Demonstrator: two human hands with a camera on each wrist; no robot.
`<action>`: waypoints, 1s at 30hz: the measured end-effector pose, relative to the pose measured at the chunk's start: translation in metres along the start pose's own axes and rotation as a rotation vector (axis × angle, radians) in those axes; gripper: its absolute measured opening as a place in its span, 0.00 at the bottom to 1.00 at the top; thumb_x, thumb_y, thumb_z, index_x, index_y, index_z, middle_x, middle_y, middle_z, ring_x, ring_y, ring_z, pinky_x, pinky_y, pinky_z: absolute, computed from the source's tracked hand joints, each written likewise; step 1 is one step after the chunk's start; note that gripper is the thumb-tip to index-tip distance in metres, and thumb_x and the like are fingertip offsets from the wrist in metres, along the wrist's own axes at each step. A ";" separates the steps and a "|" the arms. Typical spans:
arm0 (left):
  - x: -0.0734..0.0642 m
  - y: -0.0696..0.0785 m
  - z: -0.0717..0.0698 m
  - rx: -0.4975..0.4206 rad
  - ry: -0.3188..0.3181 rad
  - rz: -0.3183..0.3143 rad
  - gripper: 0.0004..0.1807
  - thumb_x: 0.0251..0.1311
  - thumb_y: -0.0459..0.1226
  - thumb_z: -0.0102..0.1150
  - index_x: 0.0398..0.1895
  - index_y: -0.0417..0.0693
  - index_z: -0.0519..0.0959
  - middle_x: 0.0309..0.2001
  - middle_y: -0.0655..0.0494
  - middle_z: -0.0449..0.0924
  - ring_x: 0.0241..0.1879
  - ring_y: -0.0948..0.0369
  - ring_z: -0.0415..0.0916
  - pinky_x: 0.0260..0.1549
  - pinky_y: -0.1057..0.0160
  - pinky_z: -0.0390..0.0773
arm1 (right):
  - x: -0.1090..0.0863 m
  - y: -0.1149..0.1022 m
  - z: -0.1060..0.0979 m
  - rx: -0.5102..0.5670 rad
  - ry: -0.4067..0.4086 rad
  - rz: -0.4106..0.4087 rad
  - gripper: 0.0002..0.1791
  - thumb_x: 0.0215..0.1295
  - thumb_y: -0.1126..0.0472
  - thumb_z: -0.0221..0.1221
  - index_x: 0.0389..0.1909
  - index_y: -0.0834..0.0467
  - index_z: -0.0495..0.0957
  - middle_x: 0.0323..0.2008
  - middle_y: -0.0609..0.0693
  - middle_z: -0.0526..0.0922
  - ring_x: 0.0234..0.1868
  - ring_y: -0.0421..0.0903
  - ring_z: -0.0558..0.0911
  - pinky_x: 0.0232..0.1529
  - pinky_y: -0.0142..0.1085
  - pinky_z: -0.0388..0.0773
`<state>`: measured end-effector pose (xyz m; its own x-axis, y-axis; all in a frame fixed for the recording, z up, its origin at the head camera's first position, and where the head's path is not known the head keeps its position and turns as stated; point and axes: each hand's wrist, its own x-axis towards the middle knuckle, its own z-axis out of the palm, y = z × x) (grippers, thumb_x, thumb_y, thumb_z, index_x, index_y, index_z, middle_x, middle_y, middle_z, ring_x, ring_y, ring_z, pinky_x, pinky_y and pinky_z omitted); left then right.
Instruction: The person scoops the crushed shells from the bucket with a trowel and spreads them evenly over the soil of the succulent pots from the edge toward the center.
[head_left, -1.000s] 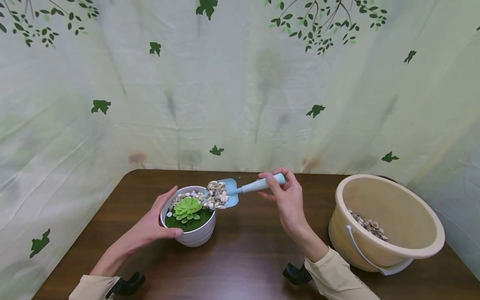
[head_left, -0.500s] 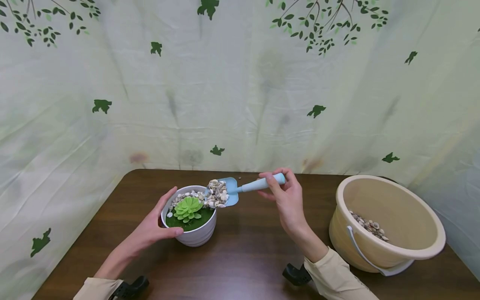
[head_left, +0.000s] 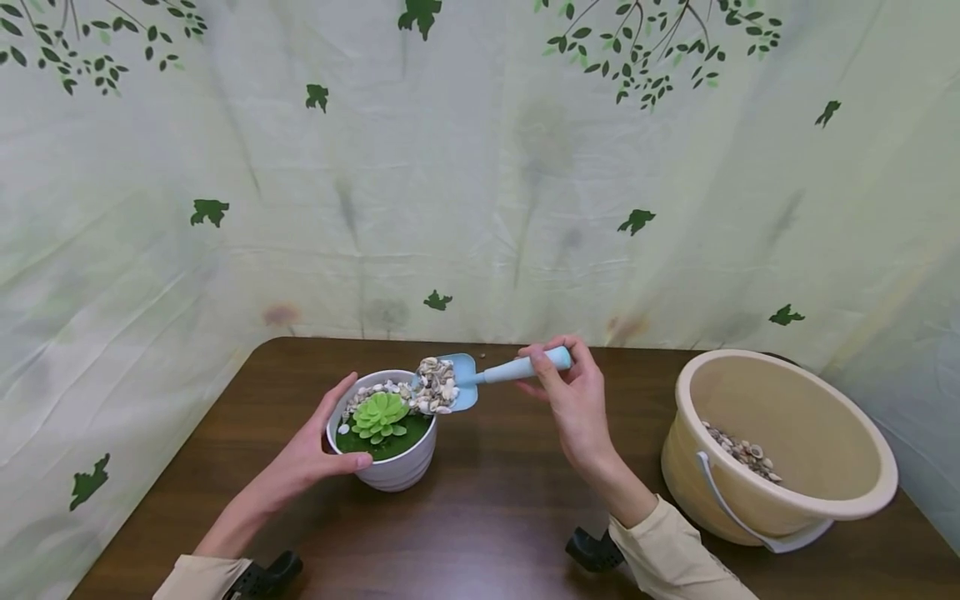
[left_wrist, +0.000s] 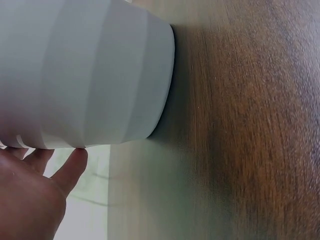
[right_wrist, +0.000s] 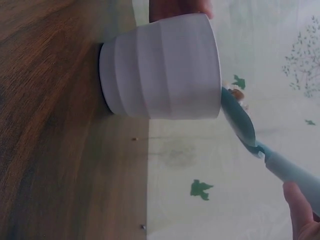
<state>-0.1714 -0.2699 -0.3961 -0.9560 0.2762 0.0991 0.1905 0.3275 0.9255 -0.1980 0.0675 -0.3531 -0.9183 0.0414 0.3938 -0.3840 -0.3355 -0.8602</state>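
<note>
A light blue trowel bears a heap of small shells or pebbles, with its blade tip over the right rim of a white ribbed flower pot. My right hand holds the trowel's handle between thumb and fingers. In the right wrist view, the trowel slants down to the pot's mouth. On the pot's left side, my left hand grips it, thumb at the near rim. Inside the pot, a green succulent sits on a green surface, and whitish pebbles lie along the back.
At the right stands a beige bucket with a grey handle and more shells or pebbles inside. Two tiny bits lie on the brown table near its back edge. Behind it hangs a leaf-printed cloth.
The whole head view has shifted slightly, so most things appear a little further right. Both hands keep their hold, and the heap stays on the trowel.
</note>
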 end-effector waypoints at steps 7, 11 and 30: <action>0.000 0.002 0.000 -0.021 -0.005 0.001 0.55 0.52 0.34 0.70 0.79 0.57 0.44 0.73 0.40 0.47 0.65 0.43 0.55 0.49 0.66 0.70 | 0.000 -0.002 0.002 -0.007 -0.015 -0.022 0.14 0.69 0.65 0.60 0.44 0.68 0.66 0.46 0.73 0.78 0.46 0.57 0.82 0.43 0.52 0.80; -0.001 0.004 0.000 0.005 0.006 -0.011 0.56 0.52 0.35 0.70 0.79 0.57 0.44 0.73 0.40 0.48 0.66 0.44 0.55 0.52 0.59 0.69 | 0.001 -0.004 0.003 -0.018 -0.020 -0.023 0.14 0.69 0.65 0.60 0.44 0.68 0.66 0.44 0.66 0.81 0.46 0.57 0.82 0.44 0.51 0.80; -0.002 0.004 0.004 -0.001 0.027 -0.013 0.56 0.53 0.35 0.70 0.79 0.57 0.44 0.73 0.40 0.47 0.65 0.43 0.57 0.49 0.68 0.70 | 0.000 -0.006 0.003 -0.040 -0.006 -0.018 0.14 0.68 0.65 0.60 0.44 0.67 0.66 0.45 0.67 0.80 0.47 0.57 0.82 0.44 0.51 0.80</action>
<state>-0.1678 -0.2661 -0.3941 -0.9640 0.2477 0.0964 0.1776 0.3302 0.9271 -0.1959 0.0669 -0.3472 -0.9108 0.0412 0.4108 -0.4038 -0.2966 -0.8654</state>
